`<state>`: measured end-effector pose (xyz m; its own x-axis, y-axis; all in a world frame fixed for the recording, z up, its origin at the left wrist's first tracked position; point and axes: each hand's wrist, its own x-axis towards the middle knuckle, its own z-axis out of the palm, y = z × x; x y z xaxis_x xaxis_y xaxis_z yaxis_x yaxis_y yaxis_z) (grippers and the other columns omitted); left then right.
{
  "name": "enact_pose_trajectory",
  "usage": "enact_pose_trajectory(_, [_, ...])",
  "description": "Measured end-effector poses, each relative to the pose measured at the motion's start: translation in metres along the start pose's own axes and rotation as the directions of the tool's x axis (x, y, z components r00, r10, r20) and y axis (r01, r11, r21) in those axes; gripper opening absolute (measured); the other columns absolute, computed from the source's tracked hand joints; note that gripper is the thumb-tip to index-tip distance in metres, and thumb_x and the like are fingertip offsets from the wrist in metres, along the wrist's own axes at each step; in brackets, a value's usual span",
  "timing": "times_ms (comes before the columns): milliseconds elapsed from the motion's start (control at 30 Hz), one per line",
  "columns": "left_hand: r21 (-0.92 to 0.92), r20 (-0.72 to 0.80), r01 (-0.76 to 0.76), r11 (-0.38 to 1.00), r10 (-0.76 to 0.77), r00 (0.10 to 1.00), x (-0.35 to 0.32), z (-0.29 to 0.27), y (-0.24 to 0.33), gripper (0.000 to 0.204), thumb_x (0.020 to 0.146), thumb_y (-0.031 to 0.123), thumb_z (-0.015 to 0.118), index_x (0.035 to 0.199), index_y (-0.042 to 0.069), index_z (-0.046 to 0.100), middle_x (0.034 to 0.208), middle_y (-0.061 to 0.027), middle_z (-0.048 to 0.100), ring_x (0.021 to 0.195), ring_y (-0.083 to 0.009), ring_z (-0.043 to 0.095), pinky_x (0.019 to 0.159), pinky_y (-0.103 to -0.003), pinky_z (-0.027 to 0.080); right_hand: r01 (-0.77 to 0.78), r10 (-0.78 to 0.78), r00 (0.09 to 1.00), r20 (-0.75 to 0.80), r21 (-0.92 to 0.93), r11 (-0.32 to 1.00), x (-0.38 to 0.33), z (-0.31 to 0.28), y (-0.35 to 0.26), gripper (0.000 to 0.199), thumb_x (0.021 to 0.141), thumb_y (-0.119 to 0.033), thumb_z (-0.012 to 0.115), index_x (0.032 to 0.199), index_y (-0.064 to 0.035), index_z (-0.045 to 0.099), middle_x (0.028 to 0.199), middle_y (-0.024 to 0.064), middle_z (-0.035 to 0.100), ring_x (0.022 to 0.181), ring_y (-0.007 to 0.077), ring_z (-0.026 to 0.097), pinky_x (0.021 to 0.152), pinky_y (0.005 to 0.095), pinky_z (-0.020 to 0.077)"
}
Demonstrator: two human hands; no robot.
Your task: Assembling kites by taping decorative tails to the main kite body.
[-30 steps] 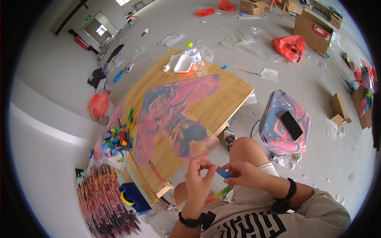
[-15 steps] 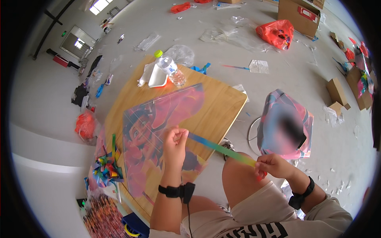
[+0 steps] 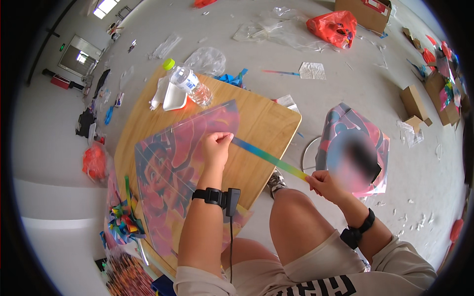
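- Ribbon [image 3: 269, 157] runs straight between my two hands, slanting down to the right, blue at one end and passing through green to yellow at the other; it crosses in front of the table's right-hand edge.
- My left hand [image 3: 216, 149] pinches the blue end between thumb and fingertips, over the table.
- My right hand [image 3: 325, 185] pinches the yellow end, thumb against finger, above and beyond my knee; whether more ribbon is tucked inside it I cannot tell.
- Black straps sit on both my wrists, the left strap [image 3: 214, 196] carrying a small box with a cable hanging down.
- Under my left arm, a printed sheet [image 3: 165, 172] in pink and blue lies on the wooden table [image 3: 264, 121].
- At the table's far end stands a clear bottle [image 3: 191, 85] with a yellow-green cap, just beside a white tray [image 3: 175, 97].
- By the table's left edge, a bunch of coloured ribbons [image 3: 126, 217] is heaped.
- To my right is a stool with a printed cover [image 3: 348, 120]; the dark object [image 3: 363, 160] on it is blurred.
- Farther off, a red plastic bag [image 3: 335, 27] and a cardboard box [image 3: 414, 105] rest on the grey floor [image 3: 247, 61].
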<state>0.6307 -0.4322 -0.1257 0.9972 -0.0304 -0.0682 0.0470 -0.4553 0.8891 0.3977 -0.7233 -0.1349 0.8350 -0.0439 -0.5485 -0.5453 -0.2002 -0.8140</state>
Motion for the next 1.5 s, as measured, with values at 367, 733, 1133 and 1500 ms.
enact_pose_trajectory(367, [0.051,-0.036,0.053,0.997,-0.051,0.998,0.011,0.004,0.0,0.016,0.084,0.012,0.079,0.091,-0.002,0.076,0.08,-0.0077,0.074,0.072,-0.0131,0.067,0.069,-0.028,0.051,-0.026,0.022,0.999,0.047,0.081,0.996,-0.005,-0.001,-0.026,0.04,0.097,-0.032,0.067,0.071,-0.0018,0.064,0.058,0.0012,0.055,0.049,0.0081,0.048,0.046,0.0271,0.0375])
enact_pose_trajectory(733, [0.132,-0.073,-0.021,0.991,0.031,0.997,0.012,0.003,-0.004,0.018,0.082,0.015,0.08,0.092,-0.001,0.077,0.08,-0.0103,0.075,0.07,-0.0173,0.07,0.069,-0.031,0.054,-0.023,0.019,0.998,0.059,0.072,0.997,0.002,0.004,-0.013,0.04,0.101,-0.033,0.062,0.072,-0.0058,0.063,0.057,-0.0021,0.053,0.049,0.005,0.047,0.045,0.0242,0.0335])
enact_pose_trajectory(1133, [0.271,-0.121,-0.106,0.957,0.143,0.982,0.002,0.01,-0.005,0.016,0.083,0.019,0.08,0.086,0.008,0.068,0.075,-0.0029,0.067,0.07,-0.017,0.064,0.067,-0.033,0.051,-0.048,0.047,0.998,0.035,0.029,0.998,0.0,-0.003,-0.023,0.042,0.097,-0.034,0.063,0.07,-0.0012,0.064,0.059,0.0047,0.058,0.05,0.0125,0.055,0.048,0.03,0.0432])
enact_pose_trajectory(1500, [0.409,-0.051,-0.39,0.825,0.447,0.893,-0.016,0.001,0.009,0.016,0.093,0.008,0.061,0.108,0.005,0.067,0.102,-0.0091,0.069,0.093,-0.0267,0.066,0.083,-0.04,0.051,0.11,-0.13,0.99,-0.063,-0.249,0.962,-0.032,-0.024,-0.006,0.024,0.093,-0.029,0.064,0.105,-0.0104,0.074,0.087,0.0114,0.074,0.08,0.0234,0.073,0.065,0.0372,0.0559])
